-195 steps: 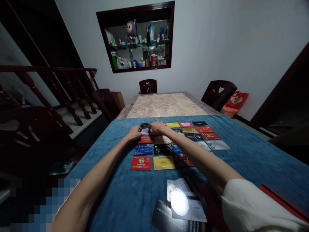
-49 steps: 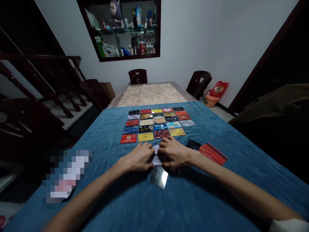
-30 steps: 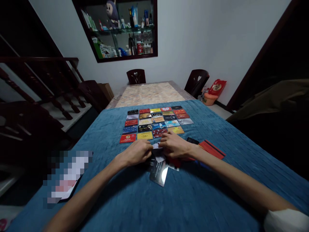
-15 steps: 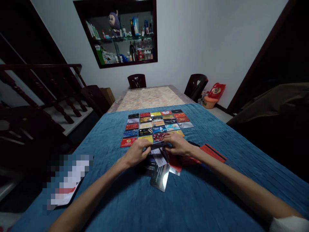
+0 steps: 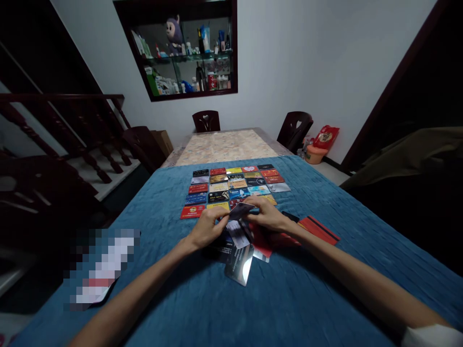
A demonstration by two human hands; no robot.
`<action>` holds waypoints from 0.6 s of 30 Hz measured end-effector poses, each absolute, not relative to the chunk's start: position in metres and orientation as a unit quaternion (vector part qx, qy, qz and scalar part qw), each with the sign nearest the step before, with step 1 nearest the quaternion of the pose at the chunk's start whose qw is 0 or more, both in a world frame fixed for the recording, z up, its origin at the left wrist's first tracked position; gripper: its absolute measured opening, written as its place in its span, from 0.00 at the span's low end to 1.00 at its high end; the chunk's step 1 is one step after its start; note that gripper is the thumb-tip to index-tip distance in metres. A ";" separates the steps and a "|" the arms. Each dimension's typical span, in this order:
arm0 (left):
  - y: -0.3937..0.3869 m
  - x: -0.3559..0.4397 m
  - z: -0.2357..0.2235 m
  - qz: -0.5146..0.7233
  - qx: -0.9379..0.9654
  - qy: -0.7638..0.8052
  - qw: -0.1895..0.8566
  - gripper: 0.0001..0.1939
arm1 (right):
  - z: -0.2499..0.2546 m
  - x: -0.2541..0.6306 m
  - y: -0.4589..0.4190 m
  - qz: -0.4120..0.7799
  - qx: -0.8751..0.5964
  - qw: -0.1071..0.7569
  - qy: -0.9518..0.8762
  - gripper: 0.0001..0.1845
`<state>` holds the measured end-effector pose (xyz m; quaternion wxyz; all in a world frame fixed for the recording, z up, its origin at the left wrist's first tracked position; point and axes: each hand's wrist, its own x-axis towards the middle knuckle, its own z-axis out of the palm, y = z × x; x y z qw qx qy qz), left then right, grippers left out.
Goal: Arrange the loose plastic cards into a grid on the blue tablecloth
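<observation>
Both my hands grip one dark card (image 5: pixel 240 210) by its edges, raised over a loose heap of cards. My left hand (image 5: pixel 209 225) pinches its left end, and my right hand (image 5: pixel 266 214) pinches the right. Beneath lie a black and silver card (image 5: pixel 240 266), a whitish card (image 5: pixel 238 235) and red cards, overlapping each other. Beyond my hands, several colourful cards are laid in close rows, among them a red card (image 5: pixel 193 211) at the near left corner and a blue card (image 5: pixel 239 193). My fingers hide part of the nearest row.
A blue cloth (image 5: pixel 166 294) covers the near part of the table. At the left lies a phone-like device (image 5: pixel 108 270), its face blurred out. A red card with a dark stripe (image 5: pixel 320 229) rests to the right. Dark wooden chairs (image 5: pixel 294 130) stand around the far end.
The dark card has tilted, so more of its face shows between my hands. Both hands stay in nearly the same place. The cards on the cloth have not moved.
</observation>
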<state>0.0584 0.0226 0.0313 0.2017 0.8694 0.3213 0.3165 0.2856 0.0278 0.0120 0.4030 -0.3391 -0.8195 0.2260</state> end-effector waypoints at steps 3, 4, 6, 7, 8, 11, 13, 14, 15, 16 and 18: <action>0.023 0.058 0.032 0.313 0.869 0.329 0.198 0.12 | 0.016 0.287 0.025 0.201 -0.352 0.413 -0.815 0.07; 0.023 0.057 0.032 0.317 0.867 0.332 0.195 0.12 | 0.017 0.287 0.024 0.193 -0.359 0.411 -0.815 0.08; 0.024 0.056 0.032 0.328 0.860 0.341 0.191 0.11 | 0.019 0.287 0.023 0.176 -0.373 0.400 -0.818 0.08; 0.024 0.055 0.033 0.334 0.856 0.347 0.191 0.12 | 0.020 0.287 0.022 0.168 -0.376 0.395 -0.821 0.07; 0.025 0.055 0.033 0.339 0.851 0.352 0.191 0.13 | 0.021 0.287 0.021 0.159 -0.376 0.392 -0.824 0.06; 0.026 0.053 0.033 0.357 0.838 0.368 0.187 0.19 | 0.022 0.286 0.020 0.133 -0.368 0.393 -0.832 0.04; 0.027 0.052 0.033 0.372 0.827 0.379 0.184 0.22 | 0.022 0.286 0.020 0.113 -0.362 0.391 -0.839 0.04; 0.027 0.051 0.033 0.377 0.823 0.384 0.184 0.23 | 0.021 0.286 0.020 0.103 -0.360 0.386 -0.843 0.05; 0.027 0.051 0.032 0.380 0.820 0.386 0.184 0.23 | 0.020 0.285 0.020 0.093 -0.359 0.381 -0.847 0.07; 0.027 0.051 0.032 0.379 0.820 0.387 0.184 0.23 | 0.020 0.285 0.021 0.083 -0.359 0.374 -0.851 0.08; 0.027 0.050 0.031 0.371 0.827 0.382 0.179 0.23 | 0.017 0.285 0.021 0.062 -0.361 0.357 -0.859 0.10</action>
